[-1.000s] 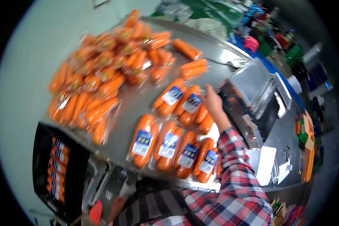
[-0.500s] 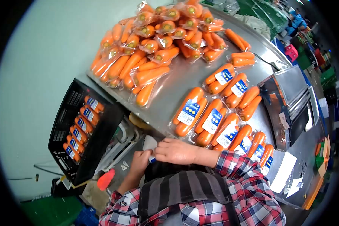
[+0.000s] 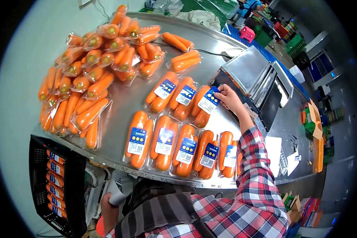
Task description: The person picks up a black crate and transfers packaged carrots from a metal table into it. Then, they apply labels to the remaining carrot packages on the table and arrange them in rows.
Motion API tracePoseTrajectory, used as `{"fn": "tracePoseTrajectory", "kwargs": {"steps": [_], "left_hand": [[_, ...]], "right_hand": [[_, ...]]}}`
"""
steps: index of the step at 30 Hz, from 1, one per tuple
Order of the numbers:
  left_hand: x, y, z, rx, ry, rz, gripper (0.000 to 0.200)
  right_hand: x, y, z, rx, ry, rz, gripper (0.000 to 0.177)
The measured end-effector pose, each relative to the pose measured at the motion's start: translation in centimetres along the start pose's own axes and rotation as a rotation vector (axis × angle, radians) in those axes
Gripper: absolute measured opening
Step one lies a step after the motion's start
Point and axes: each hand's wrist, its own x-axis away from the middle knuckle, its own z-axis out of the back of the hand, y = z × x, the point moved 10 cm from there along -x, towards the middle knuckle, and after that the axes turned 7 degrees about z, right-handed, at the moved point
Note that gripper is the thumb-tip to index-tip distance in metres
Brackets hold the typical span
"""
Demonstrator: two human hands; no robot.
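My right hand (image 3: 228, 98) reaches over the table, thumb and fingers pinching the corner of a blue-and-white label (image 3: 208, 100). This label lies over a bagged pack of carrots (image 3: 202, 119) at the right end of the back row. Low at the left, my left hand (image 3: 108, 209) is closed around a curled roll of white label paper (image 3: 117, 194). Labelled carrot packs (image 3: 162, 91) stand to the left of my right hand. A front row of labelled carrot packs (image 3: 140, 137) runs along the table's near edge.
Bagged carrots (image 3: 95, 75) are heaped at the back left of the metal table (image 3: 119, 139). A black crate (image 3: 76, 186) at the lower left holds labelled packs. A metal-lidded machine (image 3: 248, 75) stands right of my right hand, with white papers (image 3: 273, 152) nearer.
My right hand has moved from beside the left hand out to the back-row pack, now with a label. My left hand has shifted down and left with the roll. The view has turned right.
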Motion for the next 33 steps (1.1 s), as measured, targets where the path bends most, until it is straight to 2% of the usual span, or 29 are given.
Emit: {"fn": "tracePoseTrajectory", "kwargs": {"steps": [2, 3, 4, 6, 7, 8, 9, 11, 12, 13, 14, 16, 17, 18, 19, 20, 21, 22, 24, 27, 30, 31, 33], "left_hand": [[-1.2, 0.1, 2.8, -0.69, 0.021, -0.258, 0.028], [-1.6, -0.7, 4.0, -0.799, 0.026, -0.283, 0.031], [-1.9, -1.6, 5.2, -0.906, 0.034, -0.311, 0.035], [-2.3, -3.6, 6.7, -0.747, -0.004, -0.154, 0.038], [-2.4, -4.8, 7.1, -0.718, -0.04, -0.068, 0.039], [-2.4, -5.9, 7.5, -0.693, -0.072, 0.017, 0.039], [-0.1, -5.8, 2.3, -0.505, -0.118, 0.188, 0.038], [3.3, -4.4, -2.0, -0.62, -0.077, 0.38, 0.037], [5.3, -3.7, -4.1, -0.676, -0.064, 0.477, 0.039], [5.6, -3.6, -5.2, -0.655, -0.157, 0.429, 0.04], [5.7, -3.5, -6.2, -0.639, -0.26, 0.385, 0.041], [6.3, -3.1, -7.4, -0.824, -0.255, 0.405, 0.044], [6.5, -3.0, -7.6, -0.918, -0.256, 0.417, 0.045], [6.1, -3.8, -6.7, -0.881, -0.274, 0.392, 0.046], [5.1, -5.3, -4.7, -0.846, -0.291, 0.366, 0.048], [4.7, -6.3, -3.3, -0.816, -0.309, 0.34, 0.049], [4.9, -6.2, -3.1, -0.754, -0.305, 0.285, 0.048], [5.1, -6.5, -1.9, -0.777, -0.241, 0.335, 0.048], [5.4, -6.5, 0.2, -0.827, -0.128, 0.435, 0.048], [4.8, -5.9, 2.8, -0.839, -0.082, 0.413, 0.047], [4.9, -3.6, 5.1, -0.59, -0.074, 0.356, 0.048], [5.0, -2.6, 5.8, -0.555, -0.108, 0.335, 0.049], [5.1, -0.6, 7.3, -0.479, -0.178, 0.293, 0.051]], "right_hand": [[-1.8, 3.5, 0.5, 0.03, -0.023, -0.041, 0.014], [-1.9, 4.0, -0.3, -0.057, -0.036, -0.061, 0.014], [-2.8, 6.2, -0.4, 0.062, -0.047, -0.085, 0.016], [-3.5, 7.4, -1.4, 0.091, -0.023, 0.147, 0.025], [-3.2, 8.2, -1.8, 0.159, -0.052, 0.041, 0.036], [-2.7, 8.0, -1.7, 0.495, -0.066, 0.012, 0.044], [-2.7, 8.3, -1.2, 0.751, -0.073, -0.098, 0.053], [-2.5, 6.7, -0.3, 0.858, -0.041, -0.156, 0.075], [-2.5, 5.5, 0.1, 0.865, 0.023, -0.066, 0.077], [-2.7, 4.3, 0.0, 0.86, 0.066, -0.077, 0.075], [-2.6, 1.1, -1.8, 0.841, 0.023, -0.035, 0.067], [-3.3, -3.4, -6.6, 0.639, -0.034, 0.119, 0.05], [-3.7, -4.9, -10.2, 0.53, -0.088, 0.282, 0.041], [-3.9, -6.4, -14.3, 0.416, -0.145, 0.441, 0.033], [-3.6, -4.7, -20.0, -0.115, -0.348, 0.072, 0.028], [-1.7, -7.0, -25.6, -0.435, -0.511, -0.064, 0.025], [0.1, -7.4, -31.6, -0.656, -0.676, -0.242, 0.03], [1.9, -9.6, -36.1, -0.774, -0.779, -0.317, 0.034], [3.4, -10.1, -44.0, -0.968, -0.778, -0.582, 0.038], [-0.6, -8.9, -51.9, -1.045, -0.669, -0.689, 0.048], [-2.3, -8.4, -51.5, -0.872, -0.317, -0.782, 0.057], [-3.1, -8.4, -51.9, -0.879, -0.331, -0.692, 0.057], [-3.2, -7.7, -51.9, -0.875, -0.258, -0.757, 0.055]]}}
